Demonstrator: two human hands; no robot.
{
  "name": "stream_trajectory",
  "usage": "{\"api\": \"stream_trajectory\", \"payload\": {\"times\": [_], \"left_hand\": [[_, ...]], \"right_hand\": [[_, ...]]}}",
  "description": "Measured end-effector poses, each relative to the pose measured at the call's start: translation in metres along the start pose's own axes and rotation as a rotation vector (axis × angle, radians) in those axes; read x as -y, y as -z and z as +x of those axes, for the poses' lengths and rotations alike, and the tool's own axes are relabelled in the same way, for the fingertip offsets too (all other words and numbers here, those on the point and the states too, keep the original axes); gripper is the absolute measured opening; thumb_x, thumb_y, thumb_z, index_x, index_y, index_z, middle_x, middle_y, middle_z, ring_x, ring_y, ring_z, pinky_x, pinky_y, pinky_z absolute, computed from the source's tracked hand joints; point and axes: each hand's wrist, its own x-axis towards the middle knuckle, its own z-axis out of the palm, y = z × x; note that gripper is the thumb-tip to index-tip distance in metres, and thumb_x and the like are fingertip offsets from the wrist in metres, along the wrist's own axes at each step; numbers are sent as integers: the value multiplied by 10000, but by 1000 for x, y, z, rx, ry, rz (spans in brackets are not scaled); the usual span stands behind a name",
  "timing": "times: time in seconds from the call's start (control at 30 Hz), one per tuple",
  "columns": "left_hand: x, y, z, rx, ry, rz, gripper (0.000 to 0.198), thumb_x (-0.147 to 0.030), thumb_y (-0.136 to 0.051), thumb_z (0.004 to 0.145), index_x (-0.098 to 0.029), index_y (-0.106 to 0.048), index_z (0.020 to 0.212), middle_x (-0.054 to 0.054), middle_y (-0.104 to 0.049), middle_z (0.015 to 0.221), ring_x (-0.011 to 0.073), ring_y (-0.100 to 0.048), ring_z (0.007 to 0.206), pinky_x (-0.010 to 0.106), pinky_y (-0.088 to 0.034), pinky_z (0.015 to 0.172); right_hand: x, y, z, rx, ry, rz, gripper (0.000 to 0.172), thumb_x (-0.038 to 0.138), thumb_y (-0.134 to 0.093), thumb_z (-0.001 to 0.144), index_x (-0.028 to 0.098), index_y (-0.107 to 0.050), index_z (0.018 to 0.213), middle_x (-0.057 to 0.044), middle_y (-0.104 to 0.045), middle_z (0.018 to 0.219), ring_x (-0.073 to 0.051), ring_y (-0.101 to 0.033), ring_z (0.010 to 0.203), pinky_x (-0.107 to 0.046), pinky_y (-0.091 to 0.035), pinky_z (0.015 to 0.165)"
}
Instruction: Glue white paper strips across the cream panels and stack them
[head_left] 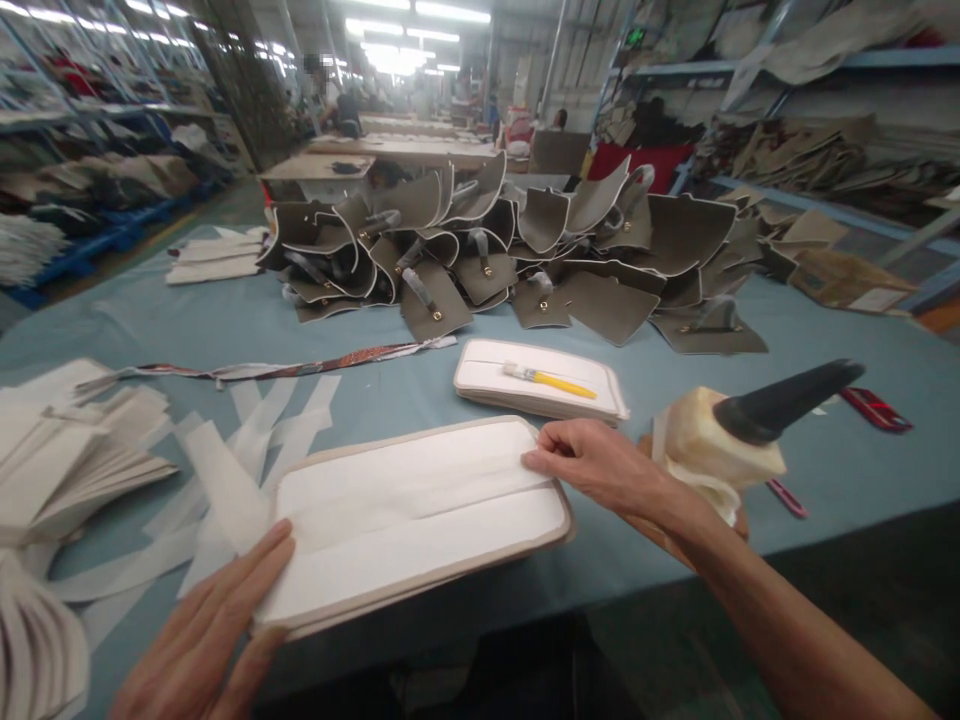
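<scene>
A stack of white rectangular panels with beige edges [450, 540] lies at the table's front edge. Along the top panel runs a thin whitish strip [420, 487], hard to tell from the white beneath. My right hand [592, 460] is closed in a pinch on the strip's right end, at the panel's right edge. At the left end, my left hand [217, 620] rests with fingers stretched out, fingertips touching the panel's edge. Just behind lies a smaller stack of similar panels [480, 370], with a yellow-handled brush [559, 383] on top.
Loose pale strips [225, 470] and piled beige pieces [75, 440] lie left. Right of my right hand stands a yellowed container with a black cone top [787, 400], near a pink cutter [787, 498] and a red object [876, 410]. Grey-brown bag parts [442, 290] heap up behind.
</scene>
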Motion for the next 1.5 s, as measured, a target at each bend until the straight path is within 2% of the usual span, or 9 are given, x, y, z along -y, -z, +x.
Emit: {"api": "stream_trajectory", "payload": {"times": [0.2, 0.5, 0.63, 0.8, 0.9, 1.0, 1.13, 1.3, 1.5], "left_hand": [[-8, 3, 8, -69, -77, 33, 558, -364, -447, 1014, -263, -425, 1563, 19, -505, 1599, 239, -553, 1393, 372, -411, 1220], [-12, 3, 10, -80, -56, 31, 530, -433, -432, 1031, -271, -451, 1536, 58, -544, 1560, 268, -590, 1342, 416, -468, 1143], [-15, 4, 12, -95, -69, 35, 531, -406, -429, 1037, -253, -432, 1546, 76, -550, 1553, 267, -593, 1335, 405, -492, 1109], [-18, 4, 11, -89, -57, -3, 537, -363, -441, 1040, -240, -410, 1562, 70, -504, 1591, 247, -545, 1379, 382, -460, 1148], [-18, 5, 11, -78, -63, -14, 540, -360, -437, 1045, -244, -393, 1570, 63, -480, 1611, 245, -517, 1409, 383, -443, 1164], [-18, 5, 12, -82, -71, -16, 538, -370, -439, 1047, -243, -399, 1568, 62, -480, 1611, 246, -512, 1417, 381, -438, 1168], [-19, 7, 12, -92, -68, 7, 532, -399, -428, 1050, -245, -413, 1559, 66, -520, 1581, 250, -550, 1378, 388, -468, 1137], [-21, 6, 10, -93, -70, 77, 539, -414, -403, 1055, -229, -403, 1561, 78, -552, 1555, 256, -566, 1339, 400, -458, 1123], [-19, -3, 8, -125, -62, 118, 571, -443, -372, 1058, -217, -384, 1583, 95, -559, 1549, 274, -579, 1302, 423, -444, 1106]], "right_hand": [[-3, -2, 1, 30, 12, -35, 363, 493, -538, 936, 210, -590, 715, 8, -585, 684, -160, -491, 655, -288, -281, 592], [-10, -12, 0, -21, 94, -82, 374, 498, -527, 984, 217, -584, 744, -1, -627, 703, -174, -541, 671, -294, -302, 607], [-11, -13, -2, -80, 45, -69, 309, 477, -605, 926, 224, -594, 749, -11, -666, 720, -189, -582, 676, -295, -341, 610], [-19, -6, -13, -182, -8, -122, 294, 495, -645, 901, 227, -644, 1021, -31, -726, 846, -236, -676, 751, -333, -461, 655], [-7, -5, -27, -313, 102, -231, 381, 474, -579, 961, 200, -637, 1220, -111, -743, 1153, -307, -711, 1038, -437, -553, 861], [24, -21, -42, -365, 367, -357, 543, 444, -518, 1014, 161, -517, 1478, -163, -546, 1535, -330, -516, 1412, -514, -458, 1136], [56, -66, -53, -292, 566, -428, 785, 526, -623, 952, 144, -390, 1598, -167, -320, 1682, -341, -319, 1547, -535, -372, 1226], [44, -101, -53, -309, 586, -442, 879, 538, -684, 906, 110, -368, 1606, -196, -315, 1674, -355, -323, 1544, -554, -399, 1204], [26, -100, -52, -301, 610, -439, 839, 486, -682, 904, 130, -381, 1602, -173, -318, 1680, -346, -338, 1538, -545, -416, 1194]]}}
